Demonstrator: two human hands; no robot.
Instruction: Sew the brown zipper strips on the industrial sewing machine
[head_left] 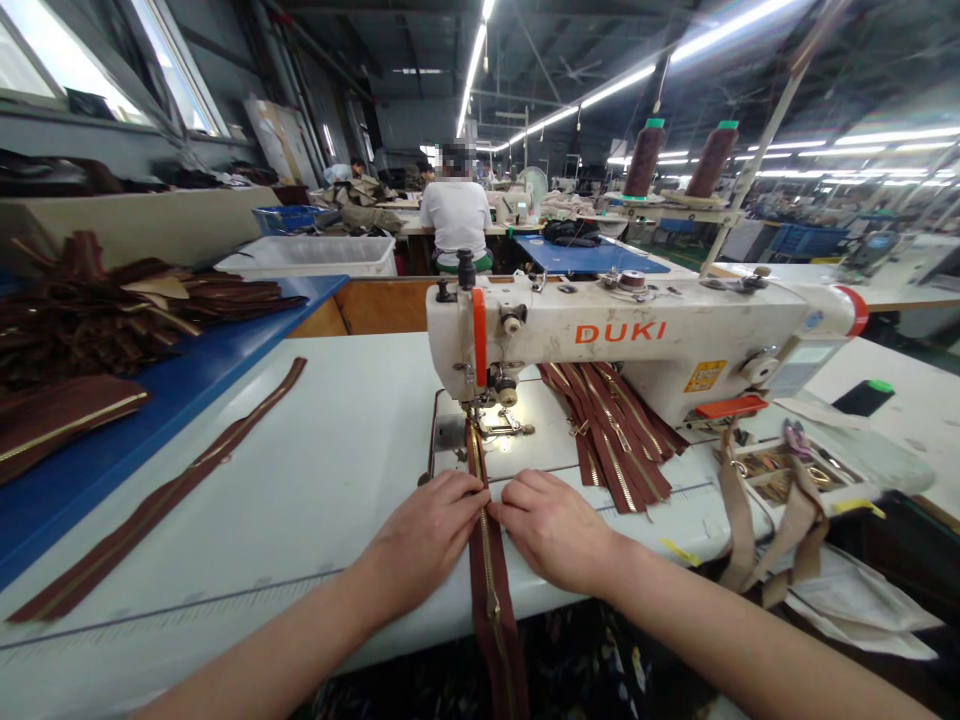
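Observation:
A brown zipper [491,590] with gold teeth runs from under the needle of the white sewing machine [555,335] down over the table's front edge. My left hand [431,530] pinches its left side just in front of the presser foot [495,420]. On the opposite side, my right hand [555,525] pinches the zipper's right edge, fingertips close to those of the left. The zipper's pull shows lower down, below both hands. Several more brown zippers [619,440] lie fanned out under the machine arm. A single long zipper [172,490] stretches across the table at left.
A heap of brown zippers [90,310] covers the blue board [247,335] at left. On the right, a parts tray [802,475] holds small metal pieces, with beige straps [739,510] hanging by it. Beyond the machine, a person in a white shirt [456,215] sits facing away.

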